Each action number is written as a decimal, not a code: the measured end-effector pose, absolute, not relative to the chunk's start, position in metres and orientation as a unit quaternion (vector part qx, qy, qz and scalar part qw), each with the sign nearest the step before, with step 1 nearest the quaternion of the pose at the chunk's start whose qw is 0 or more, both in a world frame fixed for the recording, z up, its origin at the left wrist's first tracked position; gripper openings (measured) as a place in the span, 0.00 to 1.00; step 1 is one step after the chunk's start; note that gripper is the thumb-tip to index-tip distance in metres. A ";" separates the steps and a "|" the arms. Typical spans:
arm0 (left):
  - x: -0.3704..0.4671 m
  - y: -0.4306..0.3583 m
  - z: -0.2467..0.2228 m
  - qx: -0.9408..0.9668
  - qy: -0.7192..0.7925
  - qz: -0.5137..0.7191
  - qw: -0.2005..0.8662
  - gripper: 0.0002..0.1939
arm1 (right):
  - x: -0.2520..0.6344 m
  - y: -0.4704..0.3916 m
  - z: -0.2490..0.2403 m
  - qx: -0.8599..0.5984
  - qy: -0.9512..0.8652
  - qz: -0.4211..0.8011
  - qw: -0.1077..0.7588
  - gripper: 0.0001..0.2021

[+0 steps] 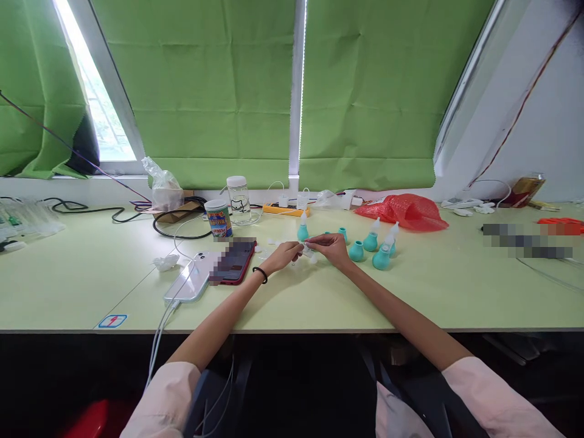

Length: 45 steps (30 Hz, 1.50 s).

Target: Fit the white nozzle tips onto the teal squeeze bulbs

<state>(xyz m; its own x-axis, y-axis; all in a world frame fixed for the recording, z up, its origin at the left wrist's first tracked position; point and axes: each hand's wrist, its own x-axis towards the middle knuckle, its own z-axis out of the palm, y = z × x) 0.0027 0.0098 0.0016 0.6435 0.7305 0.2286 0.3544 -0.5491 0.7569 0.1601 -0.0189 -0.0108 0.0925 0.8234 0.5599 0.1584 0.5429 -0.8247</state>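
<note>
My left hand (286, 255) is closed, its fingertips pinched together above the table's middle. Facing it, my right hand (332, 248) pinches too, and the fingertips of both nearly meet around a small translucent plastic piece (306, 248). Fingers hide much of that piece. More small clear parts (312, 258) lie just below the hands. Beyond them stands a teal squeeze bulb with a clear pointed tip (303, 231). To the right of my right hand are several more teal bulbs (356, 251); some carry clear tips (375, 226), others show an open neck.
Left of my hands lie a dark phone with a red case (235, 261) and a white phone (194, 277) with a cable. Behind stand a printed tub (219, 220) and a clear jar (239, 204). A red plastic bag (404, 213) and a yellow power strip (285, 210) sit at the back.
</note>
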 end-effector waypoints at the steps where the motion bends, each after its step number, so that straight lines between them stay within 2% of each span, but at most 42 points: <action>1: 0.003 0.010 0.002 0.834 0.324 0.271 0.355 0.16 | 0.160 -0.019 -0.011 -0.397 -0.621 0.268 0.620 0.08; 8: 0.003 0.011 0.004 0.821 0.325 0.278 0.377 0.15 | 0.159 -0.023 -0.011 -0.408 -0.648 0.229 0.601 0.07; 16: 0.003 0.011 0.003 0.828 0.328 0.288 0.352 0.16 | 0.156 -0.028 -0.013 -0.411 -0.720 0.007 0.559 0.06; 25: 0.002 0.010 0.004 0.833 0.324 0.301 0.332 0.16 | 0.156 -0.028 -0.015 -0.362 -0.746 -0.102 0.550 0.06; 36: 0.002 0.007 0.007 0.845 0.330 0.303 0.293 0.17 | 0.160 -0.025 -0.018 -0.325 -0.797 -0.172 0.478 0.05; 42: 0.002 0.007 0.008 0.843 0.331 0.312 0.286 0.18 | 0.154 -0.029 -0.020 -0.369 -0.786 -0.167 0.467 0.12; 45: 0.002 0.005 0.008 0.848 0.332 0.306 0.277 0.19 | 0.151 -0.028 -0.023 -0.389 -0.776 -0.160 0.470 0.13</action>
